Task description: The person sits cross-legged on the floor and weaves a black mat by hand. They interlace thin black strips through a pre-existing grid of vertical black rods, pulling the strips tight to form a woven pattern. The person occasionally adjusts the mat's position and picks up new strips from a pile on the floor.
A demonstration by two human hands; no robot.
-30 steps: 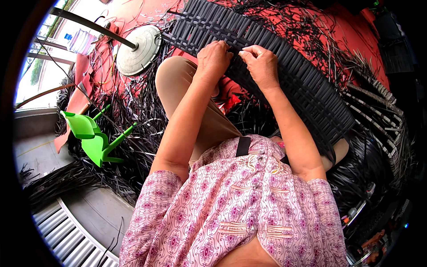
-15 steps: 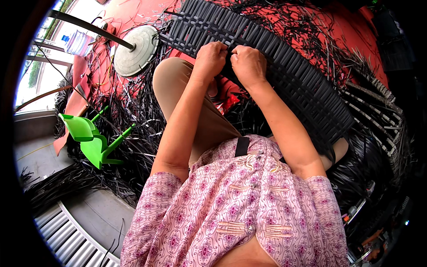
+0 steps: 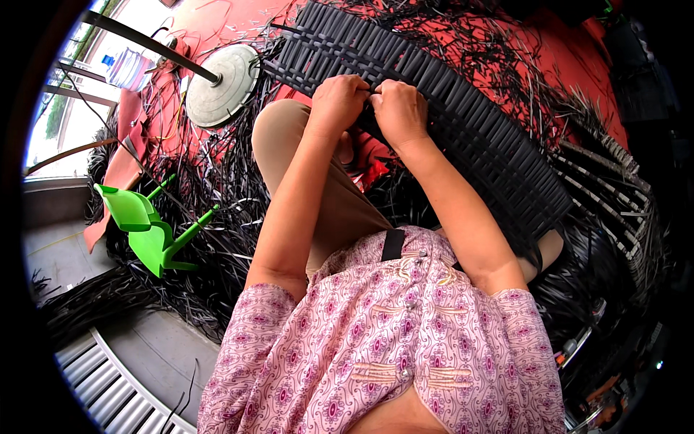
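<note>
A black woven panel [image 3: 463, 119] of flat strips lies across my lap, running from the upper middle down to the right. At its near edge, my left hand [image 3: 338, 103] and my right hand [image 3: 400, 108] meet almost fingertip to fingertip. Both have bent fingers closed on the edge of the weave. A strip seems pinched between them, but the fingers hide most of it. Loose strip ends poke out from the panel's left end, beyond my left hand.
Heaps of loose black strips [image 3: 224, 242] cover the red floor [image 3: 571, 65]. To the left are a green plastic chair [image 3: 148, 246], a round grey base with a pole [image 3: 223, 85] and a water jug [image 3: 129, 70]. A white slatted rack [image 3: 119, 387] stands lower left; bundled strips [image 3: 603, 192] lie right.
Both hands and the panel edge sit slightly lower in view. My right hand has shifted a little left, and its fingers now sit closer to my left hand's.
</note>
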